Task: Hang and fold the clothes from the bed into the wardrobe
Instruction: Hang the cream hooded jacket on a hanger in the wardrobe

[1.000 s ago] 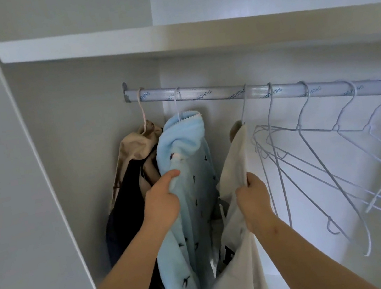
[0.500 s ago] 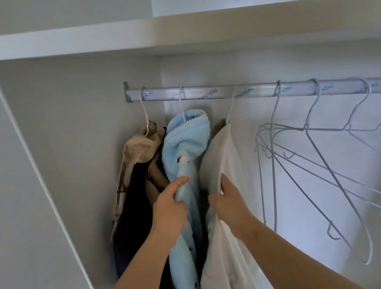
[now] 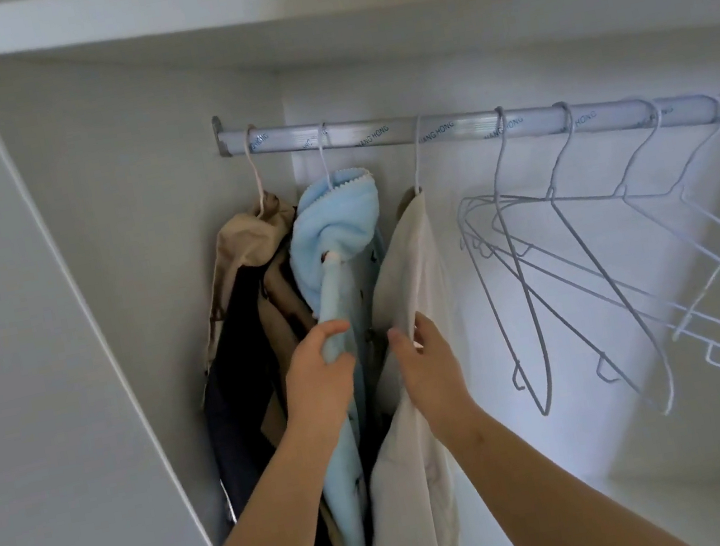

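Already hung at centre left on the rail [image 3: 444,131]: tan coat [image 3: 248,243], blue fleece [image 3: 332,230], cream shirt [image 3: 413,263]. Grips the fleece's edge with the left hand [image 3: 319,379], holds the shirt's edge with the right hand [image 3: 434,370]. Probably partway through (empty hangers [image 3: 551,195] at right; bed out of view).

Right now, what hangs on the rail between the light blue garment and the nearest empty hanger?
One cream garment on its own hanger, held by the right hand; the head view shows it.
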A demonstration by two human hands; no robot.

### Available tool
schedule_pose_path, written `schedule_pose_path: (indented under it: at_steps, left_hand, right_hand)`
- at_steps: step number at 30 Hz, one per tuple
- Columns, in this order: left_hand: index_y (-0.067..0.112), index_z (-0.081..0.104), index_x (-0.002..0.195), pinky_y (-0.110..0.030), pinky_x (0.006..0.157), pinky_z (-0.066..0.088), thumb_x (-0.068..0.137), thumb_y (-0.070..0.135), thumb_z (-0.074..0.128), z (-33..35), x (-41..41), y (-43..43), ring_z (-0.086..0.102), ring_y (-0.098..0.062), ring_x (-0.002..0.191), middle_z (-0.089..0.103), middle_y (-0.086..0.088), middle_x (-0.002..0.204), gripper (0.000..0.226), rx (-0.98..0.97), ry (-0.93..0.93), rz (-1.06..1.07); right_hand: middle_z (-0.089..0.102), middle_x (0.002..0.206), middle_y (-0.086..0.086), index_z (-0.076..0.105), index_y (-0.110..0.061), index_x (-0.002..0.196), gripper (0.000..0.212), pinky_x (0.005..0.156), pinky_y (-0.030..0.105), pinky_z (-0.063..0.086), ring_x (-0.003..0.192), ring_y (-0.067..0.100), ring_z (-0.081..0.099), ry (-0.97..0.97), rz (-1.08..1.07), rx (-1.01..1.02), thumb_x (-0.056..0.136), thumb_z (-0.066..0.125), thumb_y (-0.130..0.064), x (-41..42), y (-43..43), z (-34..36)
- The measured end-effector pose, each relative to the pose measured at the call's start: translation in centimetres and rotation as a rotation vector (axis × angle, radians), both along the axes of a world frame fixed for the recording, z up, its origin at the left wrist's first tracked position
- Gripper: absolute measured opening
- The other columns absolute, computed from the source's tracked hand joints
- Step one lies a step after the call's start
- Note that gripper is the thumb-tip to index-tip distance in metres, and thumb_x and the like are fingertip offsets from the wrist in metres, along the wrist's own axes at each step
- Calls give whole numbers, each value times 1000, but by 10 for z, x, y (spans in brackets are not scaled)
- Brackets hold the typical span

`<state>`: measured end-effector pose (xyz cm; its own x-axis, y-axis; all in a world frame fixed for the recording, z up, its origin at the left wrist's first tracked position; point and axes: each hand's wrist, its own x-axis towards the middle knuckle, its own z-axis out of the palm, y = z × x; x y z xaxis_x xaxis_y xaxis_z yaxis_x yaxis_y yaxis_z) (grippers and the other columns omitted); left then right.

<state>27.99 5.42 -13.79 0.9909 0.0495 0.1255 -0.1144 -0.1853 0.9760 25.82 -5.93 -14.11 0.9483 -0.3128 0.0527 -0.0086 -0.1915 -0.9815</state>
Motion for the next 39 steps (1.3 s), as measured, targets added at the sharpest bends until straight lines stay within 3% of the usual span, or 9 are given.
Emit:
schedule_pose_path:
  at_steps: [4,10,15,18,21,25,31,35,39]
  left_hand:
    - [34,60,94,-23,72,46,88,7,55,-16,-44,1,56,-11,85,56,3,105,28,-32,60,28]
    - [27,60,88,-10,56,41,88,7,58,-48,-136,0,52,-2,74,58,5,91,20,-116,265,10]
    - [24,62,87,-22,71,42,88,10,59,-81,-217,-8,57,-9,86,61,6,88,14,-75,481,-118]
    - [22,63,92,-24,74,45,88,13,59,-101,-259,-11,58,-12,88,63,4,89,10,-16,585,-204]
    - [23,61,89,-24,75,45,89,15,59,-115,-295,-15,57,-13,88,62,3,91,8,37,662,-281]
    - [23,60,87,-24,72,45,89,16,58,-126,-337,-14,57,-12,83,61,2,88,8,116,711,-444]
    - [21,63,86,-22,60,38,89,11,56,-155,-405,20,59,-10,75,62,0,82,13,273,796,-681]
    - [19,64,93,-19,61,41,90,14,56,-167,-460,37,61,-6,75,63,4,90,10,388,791,-884]
    - [21,63,87,-23,63,40,88,13,55,-170,-524,44,62,-10,75,64,3,87,11,478,756,-1066]
  right_hand:
    - [43,142,-5,32,-23,144,54,95,22,37,123,13,47,12,6,5,94,51,-32,-46,0,-21]
    - [52,126,-5,46,-26,131,40,88,29,46,109,16,53,186,-14,144,92,55,-22,-138,-3,-65]
    - [60,107,-6,55,-26,110,24,72,22,42,94,10,56,305,-128,341,88,59,-16,-225,-7,-99]
    - [58,101,-5,53,-20,113,25,80,26,41,88,6,53,379,-207,406,89,58,-16,-280,-10,-118]
    - [58,96,-6,55,-17,110,21,82,28,42,88,7,53,409,-301,450,90,57,-16,-329,-13,-130]
    - [58,95,-4,56,-19,111,20,65,24,43,85,11,54,399,-477,536,90,56,-17,-388,-10,-142]
    - [59,97,-1,53,-19,112,24,61,26,41,77,16,55,444,-785,665,89,58,-16,-488,55,-179]
    - [60,92,1,55,-15,109,20,60,28,42,75,18,55,457,-979,752,89,57,-14,-560,94,-189]
    - [58,89,2,55,-13,103,12,64,29,43,74,17,54,422,-1137,839,91,53,-12,-630,124,-192]
